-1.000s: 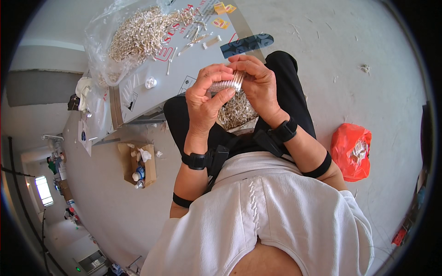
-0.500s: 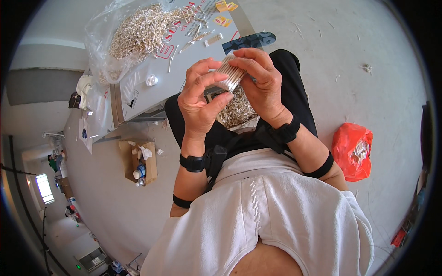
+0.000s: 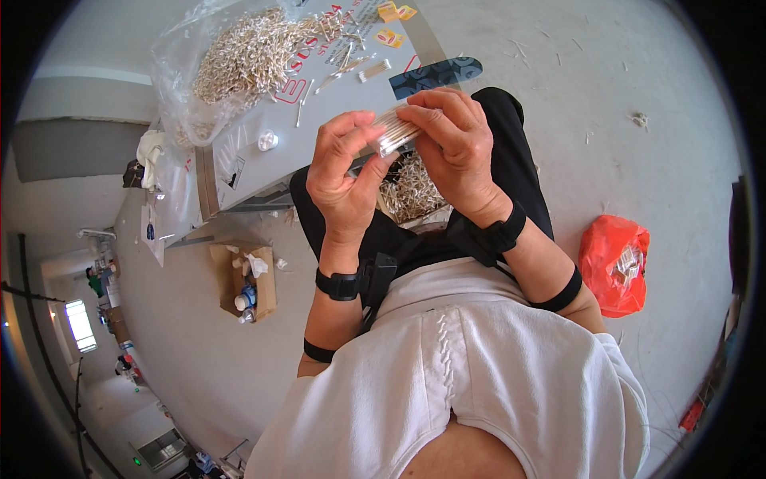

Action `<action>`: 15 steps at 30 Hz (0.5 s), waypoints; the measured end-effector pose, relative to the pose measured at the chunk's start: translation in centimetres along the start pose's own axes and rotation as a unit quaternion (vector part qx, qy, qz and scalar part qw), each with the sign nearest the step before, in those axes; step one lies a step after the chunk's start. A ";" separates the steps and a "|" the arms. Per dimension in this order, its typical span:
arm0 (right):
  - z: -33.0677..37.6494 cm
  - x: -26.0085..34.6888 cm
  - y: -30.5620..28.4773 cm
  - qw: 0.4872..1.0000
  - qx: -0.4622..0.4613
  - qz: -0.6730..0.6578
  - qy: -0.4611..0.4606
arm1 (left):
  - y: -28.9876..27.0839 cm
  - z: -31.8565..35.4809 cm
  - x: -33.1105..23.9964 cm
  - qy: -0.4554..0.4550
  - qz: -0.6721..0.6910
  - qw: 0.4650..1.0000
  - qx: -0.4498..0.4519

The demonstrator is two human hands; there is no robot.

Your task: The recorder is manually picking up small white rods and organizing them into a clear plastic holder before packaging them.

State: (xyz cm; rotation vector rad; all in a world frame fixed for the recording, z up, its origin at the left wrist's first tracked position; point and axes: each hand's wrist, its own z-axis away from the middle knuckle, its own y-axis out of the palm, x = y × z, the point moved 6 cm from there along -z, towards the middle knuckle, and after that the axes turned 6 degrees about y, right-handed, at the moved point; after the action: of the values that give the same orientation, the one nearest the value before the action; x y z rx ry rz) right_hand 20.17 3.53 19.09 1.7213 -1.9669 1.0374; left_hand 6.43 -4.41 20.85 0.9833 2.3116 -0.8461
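A bundle of thin pale sticks (image 3: 393, 129) is clamped between left hand (image 3: 345, 177) and right hand (image 3: 456, 148) above the lap, evidently being evened; further tightening judged necessary.

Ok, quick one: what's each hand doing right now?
Left hand: closed on one end of the bundle of thin pale sticks.
Right hand: closed over the same bundle's other end.
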 end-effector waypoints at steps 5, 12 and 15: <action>-0.2 -0.2 -0.2 1.000 0.008 -0.026 0.011 | 0.0 0.0 0.2 -0.004 -0.022 1.000 0.006; 1.1 -3.9 2.6 0.837 0.096 -0.440 0.312 | 0.5 1.7 4.0 -0.194 0.398 0.885 -0.148; 1.4 -3.0 2.9 0.809 0.142 -0.484 0.302 | 1.1 2.1 4.3 -0.225 0.462 0.843 -0.158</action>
State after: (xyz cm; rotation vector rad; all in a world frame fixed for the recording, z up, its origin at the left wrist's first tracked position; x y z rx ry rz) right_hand 18.30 4.69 15.27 1.8348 -0.4112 1.2354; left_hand 5.02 -3.25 16.32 1.3621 1.2577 -0.2231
